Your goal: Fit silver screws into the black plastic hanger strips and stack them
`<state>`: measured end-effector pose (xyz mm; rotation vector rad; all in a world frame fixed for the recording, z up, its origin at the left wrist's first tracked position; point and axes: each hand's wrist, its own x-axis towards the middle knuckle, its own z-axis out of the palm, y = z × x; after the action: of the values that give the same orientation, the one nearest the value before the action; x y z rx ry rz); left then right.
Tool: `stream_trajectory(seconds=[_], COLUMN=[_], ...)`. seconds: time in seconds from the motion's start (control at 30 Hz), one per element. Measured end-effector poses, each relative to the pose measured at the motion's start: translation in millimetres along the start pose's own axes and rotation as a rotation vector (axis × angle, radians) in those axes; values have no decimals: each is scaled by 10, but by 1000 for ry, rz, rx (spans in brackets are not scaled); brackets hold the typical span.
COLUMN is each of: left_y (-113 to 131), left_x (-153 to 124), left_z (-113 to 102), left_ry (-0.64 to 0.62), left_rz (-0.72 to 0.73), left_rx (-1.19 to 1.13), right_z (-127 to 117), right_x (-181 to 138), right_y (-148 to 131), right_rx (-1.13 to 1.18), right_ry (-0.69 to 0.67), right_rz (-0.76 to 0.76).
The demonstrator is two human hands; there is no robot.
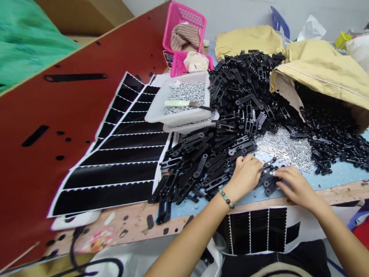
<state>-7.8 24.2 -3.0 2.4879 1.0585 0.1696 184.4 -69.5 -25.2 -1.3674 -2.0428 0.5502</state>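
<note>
My left hand [247,173], wearing a bead bracelet [226,198], is closed, fingers curled down at a small group of black plastic link pieces [268,179]. Something white shows at its fingertips; what it pinches is hidden. From the right, my right hand [296,188] reaches to the same group. Its forefinger and thumb are apart, their tips touching or very near the ends of the links. These links lie side by side on the blue table cover, some with silvery dots. Behind my hands lies a heap of small silvery pins [284,148].
A big pile of black links [245,88] spreads left and back. An open yellow sack [325,73] spills small black parts [331,146]. A white tub [155,111] of metal pins holds a pale-handled tool [177,103]. Black sticker sheets [115,169] lean by a red board [75,111].
</note>
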Motion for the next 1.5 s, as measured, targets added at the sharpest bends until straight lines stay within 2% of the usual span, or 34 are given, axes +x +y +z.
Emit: stream_trajectory(seconds=[0.1,0.27,0.33,0.37,0.43,0.47,0.5,0.6,0.77,0.87,0.97,1.23,1.4,1.5], left_y=[48,122,126,128,140,152,168,219,243,241,237,279,326,333], left_x=[-72,-230,-293,-324,-382,-407,-426,-465,-599,-725,-796,-766,-743,-747], left_z=[-42,-9,31,55,117,156,198,316,354,364,419,467,455,472], left_ry=[1,-56,28,116,307,360,368,288,392,384,331,279,227,199], left_rz=[55,79,19,-30,-126,-148,-144,-76,7,110,147,135,105,100], left_rx=[-163,-463,-533,-543,-483,-417,-335,-85,75,61,63,122,184,186], right_z=[12,91,91,73,3,-40,-80,-137,-2,102,169,176,135,124], right_x=[155,377,362,332,245,198,153,71,96,115,94,47,56,58], right_y=[-84,-308,-338,-330,-269,-224,-174,-44,9,-3,7,38,58,61], right_rx=[102,161,194,215,271,315,372,581,744,745,689,572,638,597], right_ry=[173,201,217,229,259,273,276,202,134,137,145,97,69,60], right_rz=[-11,-143,-103,-61,61,139,222,451,658,698,705,717,789,758])
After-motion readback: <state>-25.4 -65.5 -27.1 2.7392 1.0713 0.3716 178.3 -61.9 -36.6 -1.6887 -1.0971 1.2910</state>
